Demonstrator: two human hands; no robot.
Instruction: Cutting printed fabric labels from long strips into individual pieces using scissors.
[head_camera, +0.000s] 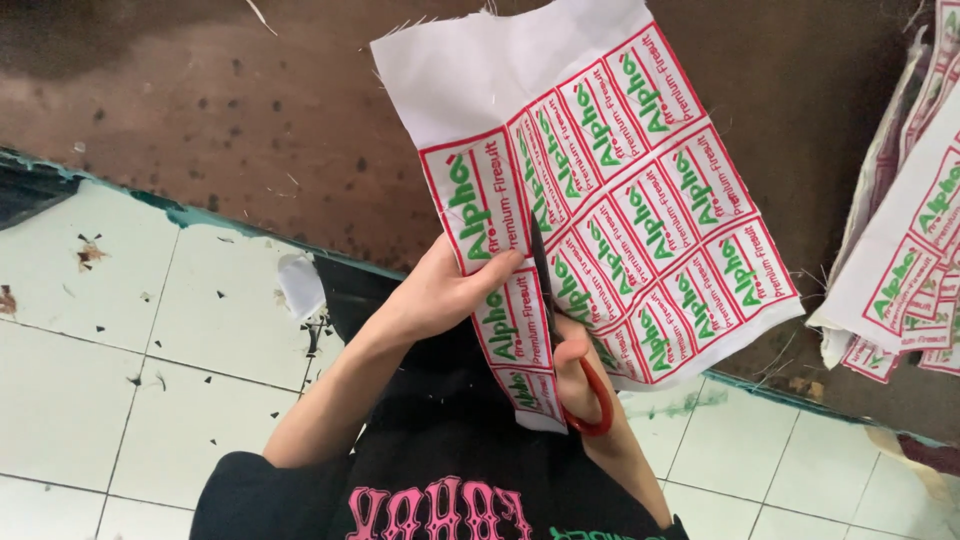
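Even, soft daylight with no hard shadows or glare; the white fabric sheet (600, 190) is bright and sharply rendered, its print crisp; the brown floor (220, 120) darkens toward the upper left corner; slight softness at the right edge, on the stacked fabric (915, 250).

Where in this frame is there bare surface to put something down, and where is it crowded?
Bare: the tiled floor beside the left hand, and the brown strip above its teal edge. Crowded: the label sheet, scissors, right hand and label stack.
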